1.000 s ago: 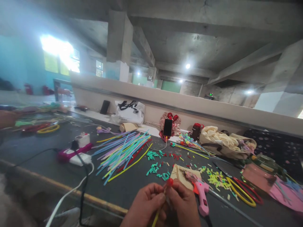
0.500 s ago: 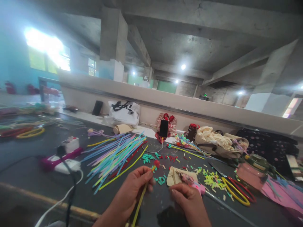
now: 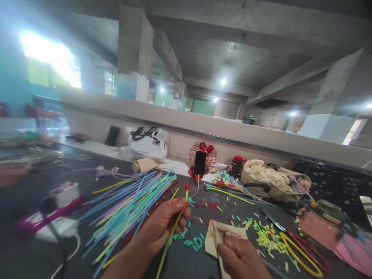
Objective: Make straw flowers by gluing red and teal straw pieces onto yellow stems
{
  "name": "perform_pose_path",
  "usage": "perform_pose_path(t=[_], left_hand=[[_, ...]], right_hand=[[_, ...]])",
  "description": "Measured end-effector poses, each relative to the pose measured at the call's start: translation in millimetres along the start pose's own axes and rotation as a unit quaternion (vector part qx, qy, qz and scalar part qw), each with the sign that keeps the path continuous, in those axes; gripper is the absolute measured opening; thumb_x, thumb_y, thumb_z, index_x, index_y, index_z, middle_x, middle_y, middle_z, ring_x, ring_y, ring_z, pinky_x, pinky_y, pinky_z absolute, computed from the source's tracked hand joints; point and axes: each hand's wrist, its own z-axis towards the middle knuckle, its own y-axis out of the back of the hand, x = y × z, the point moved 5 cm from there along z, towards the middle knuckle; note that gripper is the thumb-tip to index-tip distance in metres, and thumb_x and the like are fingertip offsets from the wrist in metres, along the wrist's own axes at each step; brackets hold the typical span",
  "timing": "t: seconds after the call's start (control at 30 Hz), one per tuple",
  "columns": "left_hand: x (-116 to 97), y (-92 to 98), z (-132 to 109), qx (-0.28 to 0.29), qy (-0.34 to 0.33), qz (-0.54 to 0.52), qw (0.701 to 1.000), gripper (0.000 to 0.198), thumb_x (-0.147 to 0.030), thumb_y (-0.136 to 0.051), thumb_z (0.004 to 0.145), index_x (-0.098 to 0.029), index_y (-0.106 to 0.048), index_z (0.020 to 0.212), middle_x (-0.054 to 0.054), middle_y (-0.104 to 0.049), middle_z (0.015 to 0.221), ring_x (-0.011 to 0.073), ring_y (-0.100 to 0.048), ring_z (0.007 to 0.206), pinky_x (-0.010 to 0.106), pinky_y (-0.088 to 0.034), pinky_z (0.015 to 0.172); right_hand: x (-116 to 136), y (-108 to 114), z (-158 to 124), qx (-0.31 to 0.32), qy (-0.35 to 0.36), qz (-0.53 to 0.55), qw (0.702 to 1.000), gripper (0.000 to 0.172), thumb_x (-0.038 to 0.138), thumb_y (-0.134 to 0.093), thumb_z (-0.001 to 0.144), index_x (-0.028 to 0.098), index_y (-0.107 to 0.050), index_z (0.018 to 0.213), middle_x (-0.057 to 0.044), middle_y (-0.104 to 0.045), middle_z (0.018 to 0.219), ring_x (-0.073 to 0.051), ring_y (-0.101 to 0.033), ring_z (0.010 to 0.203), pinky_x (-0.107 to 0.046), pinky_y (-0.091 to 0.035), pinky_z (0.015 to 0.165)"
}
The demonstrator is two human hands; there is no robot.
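Observation:
My left hand (image 3: 164,226) is closed round a long yellow stick (image 3: 171,236) that carries a red bead (image 3: 187,186) at its upper tip. It holds the stick upright over the dark table (image 3: 180,267), beside a heap of coloured sticks (image 3: 130,205). Low at the right, my right hand (image 3: 242,257) has its fingers curled at the edge of a tan paper scrap (image 3: 213,238); what it holds, if anything, I cannot make out. Small green and red cut pieces (image 3: 196,242) lie scattered between the hands.
A pink and white power strip (image 3: 50,219) with a cable sits at the left. Scissors with yellow and red handles (image 3: 302,252) and a pink jar (image 3: 318,221) lie at the right. A phone (image 3: 199,162), bags and a bottle (image 3: 236,166) line the back ledge.
My hands have come apart. The left lifted the yellow stick with the red bead up and to the left. The right hand dropped to the tan paper. The camera swung right.

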Motion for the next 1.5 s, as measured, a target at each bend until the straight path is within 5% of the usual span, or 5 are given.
perform_pose_path(t=[0.27,0.53,1.03,1.3,1.5], left_hand=[[7,-6.0,28,0.029,0.018,0.013,0.999,0.019,-0.030,-0.063,0.066,-0.013,-0.054,0.063,-0.005,-0.056,0.048,0.0025,-0.046,0.035,0.012,-0.030,0.033],[23,8.7,48,-0.014,0.019,0.030,0.999,0.017,-0.028,-0.062,0.066,-0.016,-0.050,0.069,-0.004,-0.059,0.047,0.0045,-0.047,0.032,0.012,-0.029,0.031],[31,14.7,45,-0.034,-0.001,0.080,0.996,0.024,-0.034,-0.064,0.062,-0.017,-0.048,0.068,-0.001,-0.061,0.052,0.0084,-0.054,0.039,0.015,-0.036,0.035],[24,10.2,40,-0.048,-0.057,0.124,0.989,0.023,-0.033,-0.065,0.059,-0.016,-0.051,0.062,-0.003,-0.057,0.049,0.0085,-0.053,0.039,0.016,-0.036,0.037],[20,7.9,29,-0.101,-0.073,0.130,0.984,0.014,-0.026,-0.063,0.059,-0.015,-0.053,0.059,-0.005,-0.054,0.050,0.0067,-0.049,0.042,0.017,-0.036,0.041]], right_hand=[[8,11,60,0.068,-0.042,0.128,0.989,0.007,0.017,-0.059,0.062,0.017,-0.058,0.055,0.006,-0.046,0.045,-0.006,-0.038,0.035,-0.017,-0.026,0.036],[-10,-20,115,0.125,-0.129,0.312,0.933,0.033,0.043,-0.063,0.064,0.014,-0.056,0.048,0.005,-0.048,0.038,-0.002,-0.033,0.029,-0.016,-0.015,0.033],[-13,-58,109,0.165,-0.119,0.397,0.895,0.015,0.027,-0.071,0.061,0.015,-0.064,0.066,0.003,-0.053,0.050,-0.006,-0.044,0.043,-0.017,-0.032,0.044],[14,-37,107,0.107,0.067,0.338,0.933,0.002,0.026,-0.068,0.065,0.024,-0.069,0.065,0.002,-0.053,0.065,-0.008,-0.050,0.057,-0.018,-0.039,0.050],[-1,-44,99,0.157,0.019,0.333,0.930,0.031,0.024,-0.073,0.058,0.029,-0.067,0.089,0.003,-0.055,0.070,-0.008,-0.048,0.061,-0.020,-0.038,0.057]])
